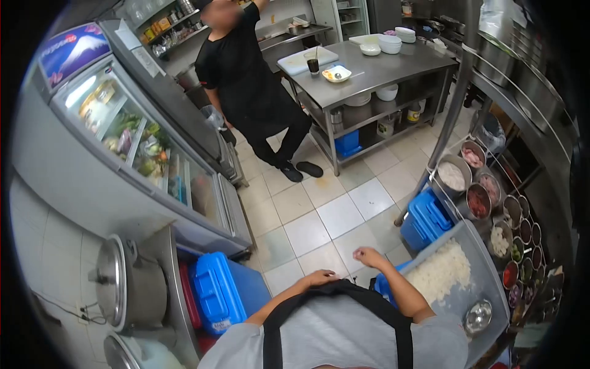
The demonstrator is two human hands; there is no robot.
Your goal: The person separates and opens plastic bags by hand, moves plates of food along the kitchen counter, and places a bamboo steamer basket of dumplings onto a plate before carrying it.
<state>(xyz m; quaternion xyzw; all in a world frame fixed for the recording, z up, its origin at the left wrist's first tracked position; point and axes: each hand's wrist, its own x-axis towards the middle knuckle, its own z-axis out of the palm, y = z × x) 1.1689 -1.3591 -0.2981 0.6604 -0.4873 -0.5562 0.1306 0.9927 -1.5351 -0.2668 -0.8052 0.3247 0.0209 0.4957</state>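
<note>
My left hand (321, 278) is at my waist, just beyond the front of my black apron (304, 294). Its fingers stretch out loosely, and nothing shows in them. Held a little farther out, my right hand (367, 257) hangs above the tiled floor, fingers slightly bent and apart, with no object visible in it. To the right of that arm is a grey tub of cooked white rice (444, 269), with a metal bowl (478, 317) inside it. Neither hand touches the tub.
A person in black (249, 80) stands ahead beside a steel table (375, 80) bearing bowls and a cutting board. A glass-door refrigerator (141, 141), blue bin (224, 289) and large pot (123, 283) line the left. Several ingredient containers (479, 200) fill the right.
</note>
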